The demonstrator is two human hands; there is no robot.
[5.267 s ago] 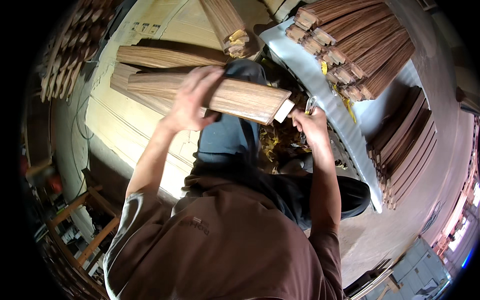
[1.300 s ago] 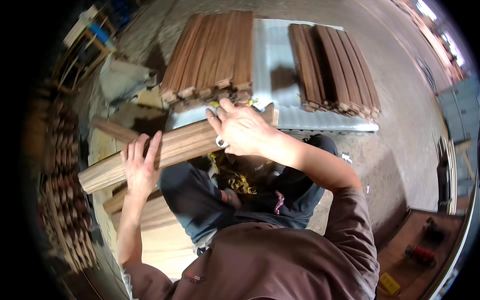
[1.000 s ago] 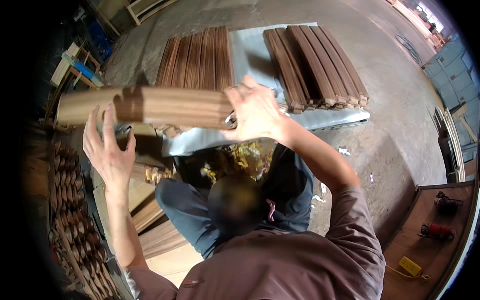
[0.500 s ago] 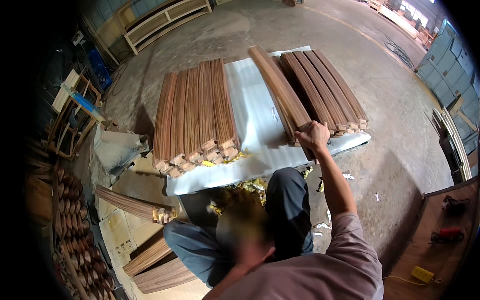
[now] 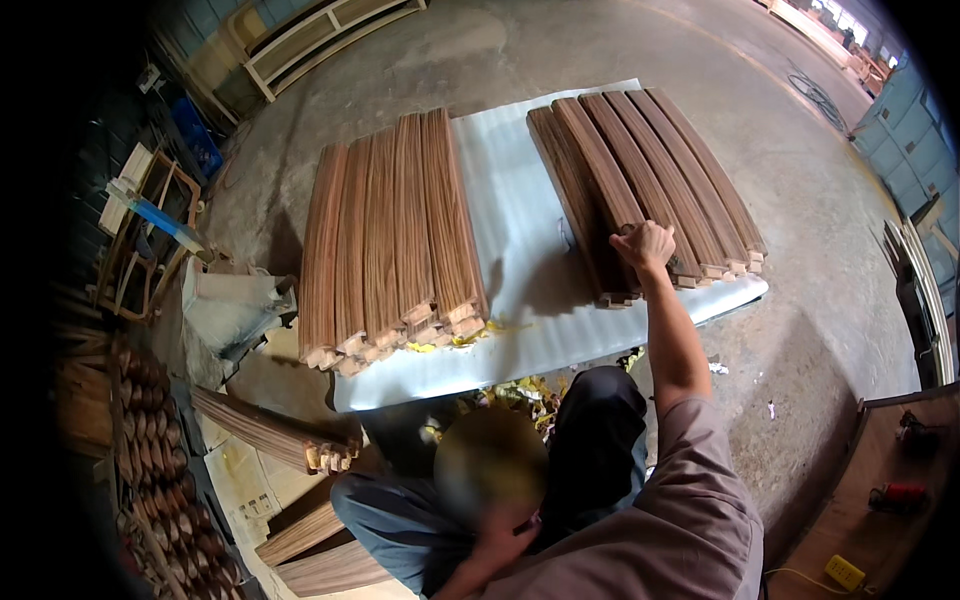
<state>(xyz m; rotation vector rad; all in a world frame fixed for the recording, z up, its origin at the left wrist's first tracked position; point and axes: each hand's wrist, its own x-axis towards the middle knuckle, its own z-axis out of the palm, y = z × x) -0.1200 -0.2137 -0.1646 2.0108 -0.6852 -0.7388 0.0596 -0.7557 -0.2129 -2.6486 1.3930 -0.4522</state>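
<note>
My right hand (image 5: 645, 245) is closed over the near end of a dark-grained curved wooden slat (image 5: 598, 155). That slat lies in the right-hand stack, alongside several similar slats (image 5: 650, 160). To its left a slat (image 5: 568, 190) sits lower, partly in shadow. My left hand (image 5: 497, 550) is low in front of my body, fingers bent, with a small dark thing at them that I cannot make out. A blurred round patch just above hides part of that area. On the left of the white foam sheet (image 5: 515, 220) stands another stack of slats (image 5: 390, 230).
Yellowish scraps (image 5: 525, 395) lie below the sheet's near edge. Loose slats (image 5: 265, 425) rest on cardboard (image 5: 235, 470) at my left, next to a rack of wooden parts (image 5: 150, 430). A brown board at right (image 5: 850, 500) holds a yellow power socket (image 5: 845, 572).
The slat in my right hand was raised and slanted across the right stack; now it lies in line with the others. My left hand has come further into view.
</note>
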